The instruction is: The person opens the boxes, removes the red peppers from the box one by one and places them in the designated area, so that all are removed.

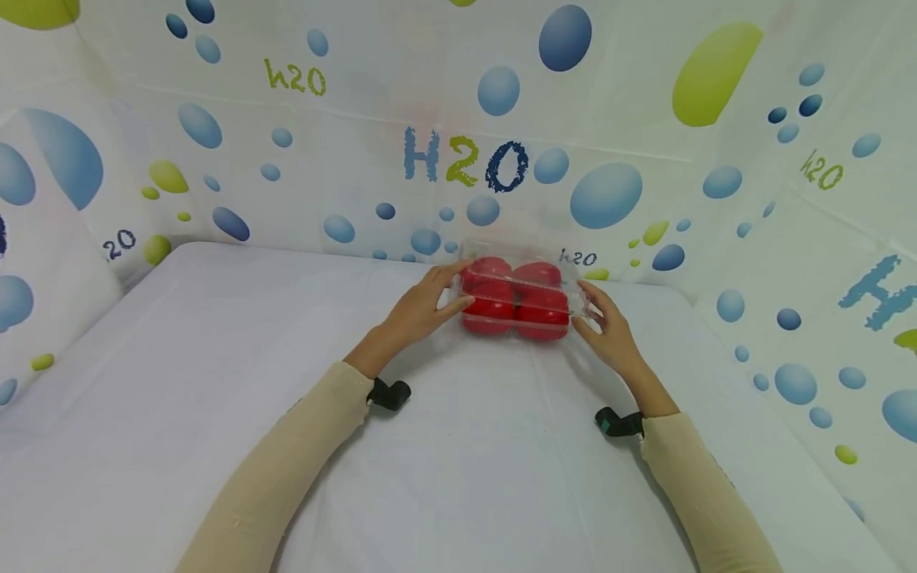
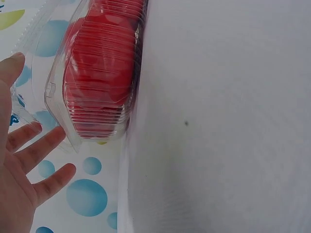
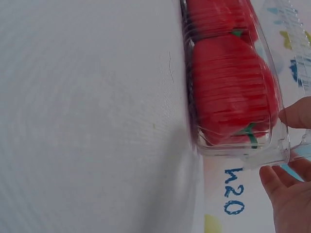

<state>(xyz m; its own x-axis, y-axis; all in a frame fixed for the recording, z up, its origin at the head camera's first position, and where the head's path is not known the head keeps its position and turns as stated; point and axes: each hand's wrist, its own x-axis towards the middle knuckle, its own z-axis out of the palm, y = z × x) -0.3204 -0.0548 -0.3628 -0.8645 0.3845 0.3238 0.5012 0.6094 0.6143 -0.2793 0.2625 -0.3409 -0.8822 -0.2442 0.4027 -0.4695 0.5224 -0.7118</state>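
Clear plastic container (image 1: 514, 288) of red pieces (image 3: 231, 87) noted near the far edge of the tabletop (image 1: 473, 446). Left end touched by the left hand (image 1: 419, 309), fingers spread wide; right end bracketed by the right hand (image 1: 610, 333), thumb and fingers parted. Dotted backdrop (image 1: 358, 151) seen behind.

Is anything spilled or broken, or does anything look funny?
I see nothing spilled or broken: the red things are inside the clear box. One odd bit: a tiny dark speck on the white tablecloth, which shows up because the cloth around it is plain.
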